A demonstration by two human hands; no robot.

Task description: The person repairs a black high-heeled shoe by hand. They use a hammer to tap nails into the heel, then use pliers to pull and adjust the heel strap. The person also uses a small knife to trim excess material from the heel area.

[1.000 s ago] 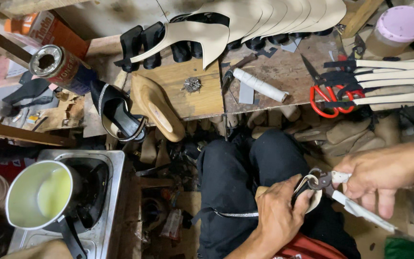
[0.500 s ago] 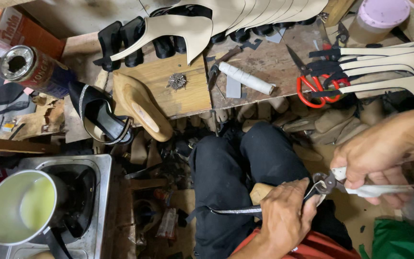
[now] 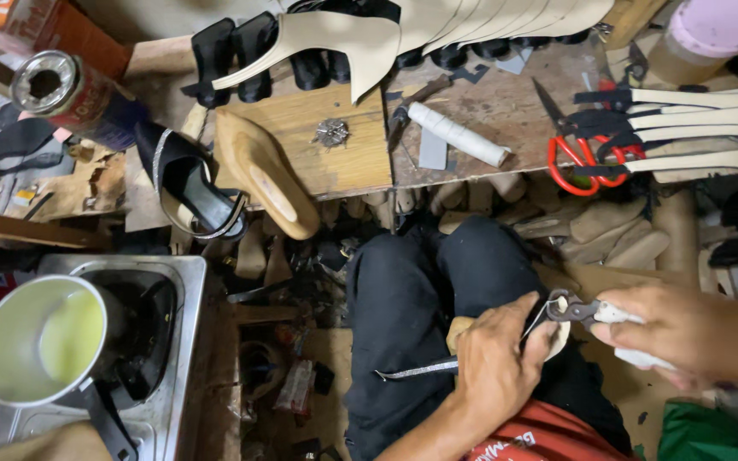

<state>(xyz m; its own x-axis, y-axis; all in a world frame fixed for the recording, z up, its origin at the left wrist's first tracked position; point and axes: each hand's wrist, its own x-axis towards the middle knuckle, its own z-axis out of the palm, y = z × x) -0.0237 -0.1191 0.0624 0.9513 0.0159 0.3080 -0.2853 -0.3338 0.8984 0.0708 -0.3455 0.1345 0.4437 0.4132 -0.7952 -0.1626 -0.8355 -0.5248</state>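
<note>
Pulling the thin strap taut over the wooden shoe last on the lap.
Left hand grip clamped on the last; right hand grip clamped on pliers, jaws at the strap end. Next move likely calls for steady tension.

Workbench w/ red-handled scissors, white roll, wooden shoe last, black sandal; pot on stove, lower left.

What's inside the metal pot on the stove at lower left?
The metal pot holds a pale yellow-green liquid over part of its bottom. Its near wall hides the rest, and the stove burner beneath is covered.
</note>
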